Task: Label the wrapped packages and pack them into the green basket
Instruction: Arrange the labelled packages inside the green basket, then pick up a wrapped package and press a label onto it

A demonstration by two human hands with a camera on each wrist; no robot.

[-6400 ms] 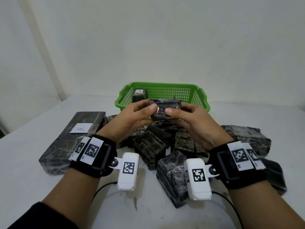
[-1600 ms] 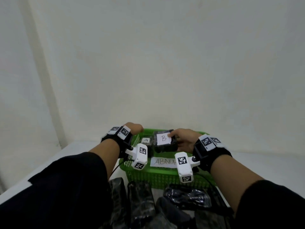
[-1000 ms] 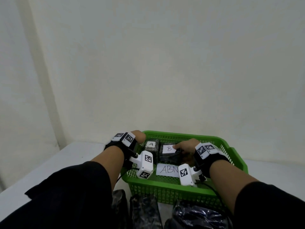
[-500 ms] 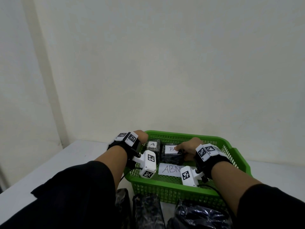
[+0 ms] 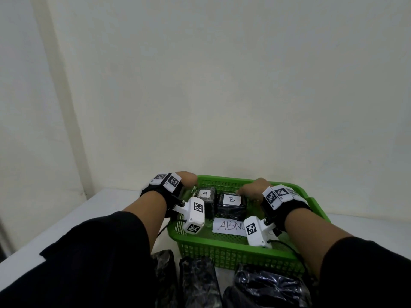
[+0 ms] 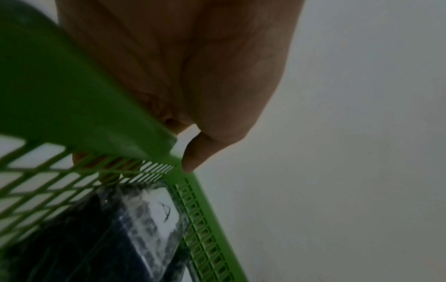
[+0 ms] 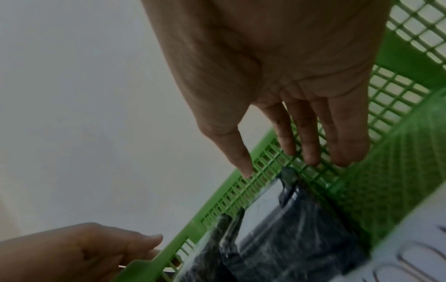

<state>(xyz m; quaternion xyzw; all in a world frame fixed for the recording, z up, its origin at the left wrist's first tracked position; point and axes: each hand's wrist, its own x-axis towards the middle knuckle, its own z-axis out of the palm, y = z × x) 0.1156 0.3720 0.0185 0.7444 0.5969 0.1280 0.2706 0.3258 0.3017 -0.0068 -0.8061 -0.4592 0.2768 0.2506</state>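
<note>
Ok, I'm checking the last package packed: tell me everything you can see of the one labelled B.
The package labelled B is a dark block wrapped in shiny clear film, a white paper label with a handwritten B on top. It lies flat inside the green basket near the far wall, beside the package labelled A. The right hand hangs open over its far end.

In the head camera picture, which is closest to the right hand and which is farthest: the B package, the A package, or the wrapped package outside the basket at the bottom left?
From the right hand:
1. B package, right beside the fingers, inside the green basket.
2. A package, further left in the basket.
3. Wrapped package outside the basket, on the table, bottom left.
</note>
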